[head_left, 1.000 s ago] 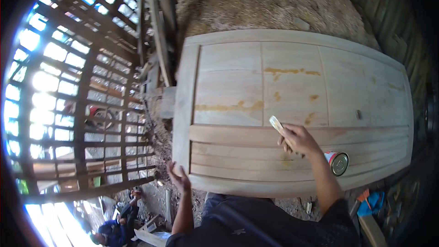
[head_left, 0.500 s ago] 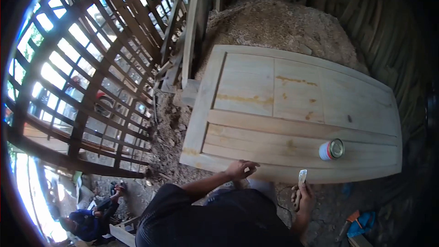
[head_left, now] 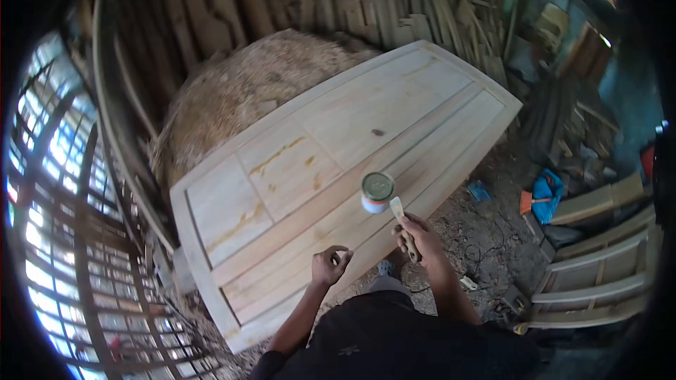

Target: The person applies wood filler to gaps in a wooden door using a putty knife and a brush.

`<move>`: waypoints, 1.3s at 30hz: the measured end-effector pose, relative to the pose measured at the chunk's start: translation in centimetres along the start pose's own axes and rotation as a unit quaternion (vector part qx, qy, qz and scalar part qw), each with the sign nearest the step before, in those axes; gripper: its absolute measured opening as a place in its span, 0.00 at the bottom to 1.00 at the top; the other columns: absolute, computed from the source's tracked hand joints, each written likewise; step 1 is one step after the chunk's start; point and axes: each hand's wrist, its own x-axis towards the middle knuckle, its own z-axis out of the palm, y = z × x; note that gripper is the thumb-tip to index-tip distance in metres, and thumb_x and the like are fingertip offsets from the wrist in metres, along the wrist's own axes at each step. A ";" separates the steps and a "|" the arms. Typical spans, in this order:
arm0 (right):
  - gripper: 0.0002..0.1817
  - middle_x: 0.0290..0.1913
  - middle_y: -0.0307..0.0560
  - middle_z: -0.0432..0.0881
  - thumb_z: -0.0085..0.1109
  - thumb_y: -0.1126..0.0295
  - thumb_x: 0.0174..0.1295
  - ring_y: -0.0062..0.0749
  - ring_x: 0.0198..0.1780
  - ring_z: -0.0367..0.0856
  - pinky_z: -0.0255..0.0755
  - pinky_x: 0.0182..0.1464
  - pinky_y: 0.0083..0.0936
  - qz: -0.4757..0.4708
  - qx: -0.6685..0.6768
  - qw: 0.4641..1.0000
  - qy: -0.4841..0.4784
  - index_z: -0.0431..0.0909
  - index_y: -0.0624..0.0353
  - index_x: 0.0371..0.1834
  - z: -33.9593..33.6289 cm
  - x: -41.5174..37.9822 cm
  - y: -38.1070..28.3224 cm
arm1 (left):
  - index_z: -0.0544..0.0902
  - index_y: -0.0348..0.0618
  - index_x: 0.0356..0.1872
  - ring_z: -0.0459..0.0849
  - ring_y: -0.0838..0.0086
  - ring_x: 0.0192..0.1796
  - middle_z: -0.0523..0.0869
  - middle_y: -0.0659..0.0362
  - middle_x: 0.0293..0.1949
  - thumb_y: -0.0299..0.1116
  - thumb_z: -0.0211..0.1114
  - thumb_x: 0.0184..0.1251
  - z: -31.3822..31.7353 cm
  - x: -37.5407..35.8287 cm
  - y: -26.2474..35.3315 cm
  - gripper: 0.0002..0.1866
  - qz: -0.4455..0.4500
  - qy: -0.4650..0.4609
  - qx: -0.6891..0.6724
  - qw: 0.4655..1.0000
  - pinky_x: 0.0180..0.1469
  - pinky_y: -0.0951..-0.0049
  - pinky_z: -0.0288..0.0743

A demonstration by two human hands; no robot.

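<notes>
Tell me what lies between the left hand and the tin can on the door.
In the head view, only bare wooden door lies between the left hand and the tin can. The scraper in the right hand sits off to the side.

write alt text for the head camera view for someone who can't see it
A person's right hand holds a putty knife beside a small tin can standing on a large unfinished wooden door laid flat. The left hand hovers over the door's near edge. A sawdust pile lies behind, with stacked timber around.
</notes>
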 end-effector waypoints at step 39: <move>0.10 0.37 0.57 0.85 0.60 0.74 0.61 0.50 0.39 0.87 0.81 0.45 0.42 -0.313 -0.695 0.472 -0.441 0.89 0.59 0.42 -1.3 26.2 -12.9 | 0.63 0.32 0.68 0.75 0.82 0.29 0.76 0.64 0.32 0.42 0.76 0.64 10.9 7.4 4.6 0.40 -0.237 0.410 -0.458 0.752 0.30 0.78 0.70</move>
